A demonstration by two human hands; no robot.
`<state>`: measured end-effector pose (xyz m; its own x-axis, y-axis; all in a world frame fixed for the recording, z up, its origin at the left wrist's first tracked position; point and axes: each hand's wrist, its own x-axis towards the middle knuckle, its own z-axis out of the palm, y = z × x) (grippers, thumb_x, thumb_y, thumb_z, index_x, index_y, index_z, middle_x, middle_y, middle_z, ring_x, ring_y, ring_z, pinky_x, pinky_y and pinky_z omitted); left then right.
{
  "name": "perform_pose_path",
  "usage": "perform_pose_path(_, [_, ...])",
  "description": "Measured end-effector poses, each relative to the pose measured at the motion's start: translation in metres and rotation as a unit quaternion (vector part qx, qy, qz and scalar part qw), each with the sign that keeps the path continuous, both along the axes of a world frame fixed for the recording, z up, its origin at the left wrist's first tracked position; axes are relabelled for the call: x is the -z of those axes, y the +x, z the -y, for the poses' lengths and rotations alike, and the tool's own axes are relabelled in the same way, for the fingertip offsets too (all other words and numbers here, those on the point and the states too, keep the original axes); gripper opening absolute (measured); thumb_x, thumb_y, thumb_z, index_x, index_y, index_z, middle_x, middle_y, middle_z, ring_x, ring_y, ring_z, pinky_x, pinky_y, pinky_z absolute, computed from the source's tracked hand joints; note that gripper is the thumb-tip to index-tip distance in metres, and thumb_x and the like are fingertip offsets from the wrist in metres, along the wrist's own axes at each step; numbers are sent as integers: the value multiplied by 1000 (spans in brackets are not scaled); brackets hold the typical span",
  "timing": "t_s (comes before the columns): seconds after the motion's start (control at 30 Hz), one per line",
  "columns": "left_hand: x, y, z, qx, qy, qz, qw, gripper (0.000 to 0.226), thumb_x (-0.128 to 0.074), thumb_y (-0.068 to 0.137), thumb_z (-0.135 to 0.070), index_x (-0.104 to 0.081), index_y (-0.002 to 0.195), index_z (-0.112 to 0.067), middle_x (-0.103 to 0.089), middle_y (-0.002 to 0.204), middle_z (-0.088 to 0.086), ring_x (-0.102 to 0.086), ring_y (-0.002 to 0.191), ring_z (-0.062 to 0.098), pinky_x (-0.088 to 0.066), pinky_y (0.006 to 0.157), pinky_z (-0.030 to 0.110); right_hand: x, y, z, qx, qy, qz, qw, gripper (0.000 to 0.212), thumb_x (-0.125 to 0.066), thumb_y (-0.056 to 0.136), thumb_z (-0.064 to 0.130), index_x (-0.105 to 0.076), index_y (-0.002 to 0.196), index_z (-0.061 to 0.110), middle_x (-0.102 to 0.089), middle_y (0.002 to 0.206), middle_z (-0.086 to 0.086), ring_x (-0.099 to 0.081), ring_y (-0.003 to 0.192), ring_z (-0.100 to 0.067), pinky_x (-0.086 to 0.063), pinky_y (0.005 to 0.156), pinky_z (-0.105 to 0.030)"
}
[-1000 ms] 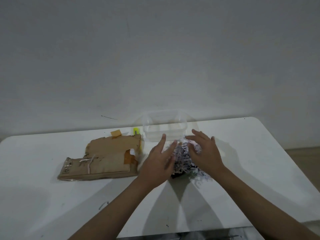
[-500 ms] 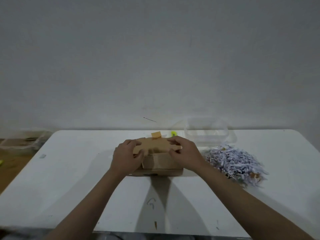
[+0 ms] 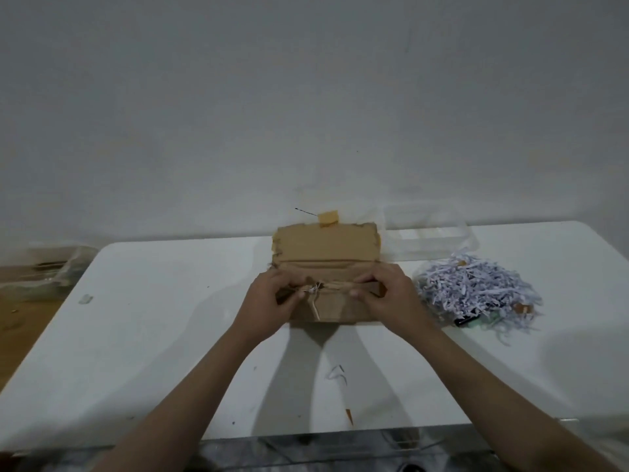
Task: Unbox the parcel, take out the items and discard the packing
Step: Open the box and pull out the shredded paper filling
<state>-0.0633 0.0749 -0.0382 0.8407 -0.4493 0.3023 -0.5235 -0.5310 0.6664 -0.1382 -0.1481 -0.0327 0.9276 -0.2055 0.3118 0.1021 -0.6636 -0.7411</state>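
A brown cardboard box [image 3: 326,248] lies in the middle of the white table [image 3: 153,335], its torn lid flap standing up at the back. My left hand [image 3: 269,301] grips the box's front left edge, fingers curled over it. My right hand [image 3: 384,298] grips the front right edge the same way. Pale torn tape [image 3: 315,301] hangs down the front wall between my hands. A heap of shredded white paper packing [image 3: 476,289] lies on the table to the right of the box, with a small dark item [image 3: 464,321] showing at its near edge.
A clear plastic container [image 3: 429,233] stands behind the shredded paper at the back. A clear plastic bag [image 3: 51,270] lies on the floor off the table's left edge. Small paper scraps [image 3: 337,374] lie on the table near me. A plain wall rises behind the table.
My hands left the shredded paper heap and moved to the cardboard box. The box went from lying flattened to standing with its lid flap raised, and both hands now grip its front edge.
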Motion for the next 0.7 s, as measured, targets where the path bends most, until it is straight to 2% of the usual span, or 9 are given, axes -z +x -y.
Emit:
perform_pose_path(0.07, [7, 0, 0, -5, 27, -12, 1000, 17, -74, 78, -22, -74, 95, -23, -60, 100, -18, -54, 98, 3, -29, 103, 40, 7, -3, 2, 2, -1, -1, 1000, 19, -84, 65, 16, -72, 78, 9, -66, 81, -2, -52, 85, -13, -34, 76, -4])
perform_pose_path(0.1, [11, -1, 0, 2, 43, -16, 999, 17, -73, 78, -29, -74, 94, -24, -61, 102, -18, -54, 100, 2, -23, 103, 44, 12, -5, 2, 3, -2, -6, 1000, 18, -85, 64, 14, -72, 76, 10, -66, 80, -4, -54, 86, -17, -33, 76, -4])
perform_pose_path(0.2, [21, -8, -3, 41, 50, -3, 998, 33, -62, 74, -51, -76, 90, -25, -64, 112, -7, -55, 108, 6, -30, 95, 34, 23, -9, 3, 5, 0, -25, 1000, 19, -85, 61, 14, -74, 76, 11, -68, 84, -8, -58, 92, -25, -34, 80, -3])
perform_pose_path(0.27, [25, -10, -7, 37, 23, 14, 999, 33, -60, 78, -49, -76, 93, -24, -58, 124, 1, -51, 117, 12, -35, 98, 26, 27, -12, 4, -6, -12, -29, 999, 19, -83, 59, 14, -73, 75, 11, -68, 86, -3, -61, 95, -28, -35, 84, -10])
perform_pose_path(0.4, [30, -2, -11, -2, 50, 57, 997, 47, -52, 85, -44, -64, 118, -13, -45, 141, 9, -44, 126, 26, -40, 101, 44, 32, -18, 2, -13, -11, -32, 999, 19, -85, 62, 13, -75, 78, 16, -65, 89, 12, -61, 109, -24, -39, 98, -38])
perform_pose_path(0.5, [35, 3, -8, 1, 131, 23, 991, 72, -41, 83, -56, -40, 140, -13, -21, 156, 6, -24, 142, 27, -27, 109, 55, 30, -20, 4, -3, -33, -57, 998, 15, -81, 71, 21, -76, 84, 19, -71, 103, 4, -58, 113, -15, -28, 109, -45])
perform_pose_path(0.53, [38, 4, -8, 4, 140, 13, 990, 76, -38, 83, -58, -33, 144, -13, -14, 158, 4, -16, 144, 26, -24, 111, 55, 27, -19, 4, 1, -32, -57, 998, 14, -79, 73, 22, -76, 87, 18, -71, 108, -1, -58, 110, -12, -33, 107, -43])
perform_pose_path(0.6, [43, 4, -9, 14, 133, 13, 991, 80, -37, 82, -58, -26, 146, -12, -6, 158, 2, -9, 145, 26, -20, 115, 48, 17, -15, 1, 21, -35, -13, 999, 17, -74, 79, 19, -74, 95, 12, -70, 107, -5, -62, 99, -13, -50, 90, -35])
perform_pose_path(0.7, [45, 4, -11, 31, 116, 11, 993, 85, -39, 81, -59, -18, 148, -12, 1, 157, 0, 0, 146, 22, -10, 117, 36, 2, 3, -14, 62, -37, 36, 997, 16, -64, 84, 7, -71, 98, 3, -69, 97, -11, -65, 87, -20, -54, 78, -29])
